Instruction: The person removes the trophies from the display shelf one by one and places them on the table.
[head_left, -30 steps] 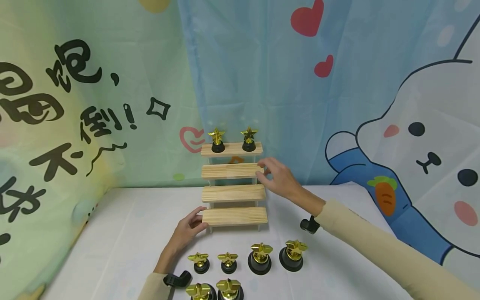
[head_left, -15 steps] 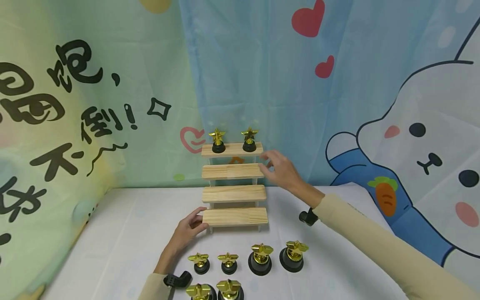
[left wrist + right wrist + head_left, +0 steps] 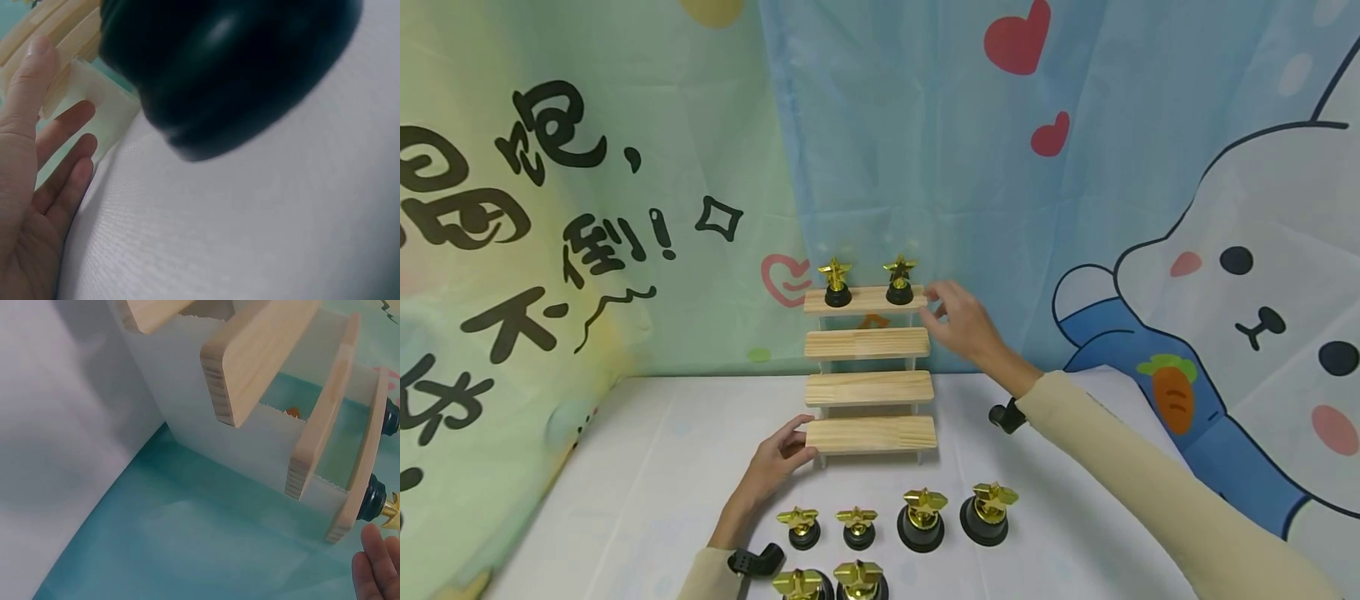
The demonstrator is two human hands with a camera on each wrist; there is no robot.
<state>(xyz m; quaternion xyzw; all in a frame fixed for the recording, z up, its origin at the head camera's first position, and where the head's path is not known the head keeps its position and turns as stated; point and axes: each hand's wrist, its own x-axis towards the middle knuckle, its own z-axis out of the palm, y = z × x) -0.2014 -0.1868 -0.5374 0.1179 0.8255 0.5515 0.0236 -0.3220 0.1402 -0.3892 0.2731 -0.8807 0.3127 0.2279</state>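
A stepped wooden display stand [image 3: 869, 390] rises at the table's far side, with two small gold star trophies [image 3: 836, 283] on its top board. My left hand [image 3: 775, 460] holds the left end of the lowest board, thumb at the front edge and forefinger at the back. In the left wrist view the thumb [image 3: 28, 87] overlaps the board, with the other fingers beside the translucent side panel. My right hand [image 3: 964, 323] is by the right end of the top board. Its fingers [image 3: 375, 556] are extended close to the right-hand trophy [image 3: 374, 499] and hold nothing.
Several more gold star trophies with black bases stand in front of the stand, including a small one [image 3: 803, 529] and a large one [image 3: 921, 525]. A black base [image 3: 219, 75] looms near the left wrist camera. A printed cloth backdrop [image 3: 880, 150] hangs behind the white table [image 3: 625, 500].
My right hand has moved up along the stand's right side, from the second-highest board to the top one. My left hand and the trophies have stayed in place.
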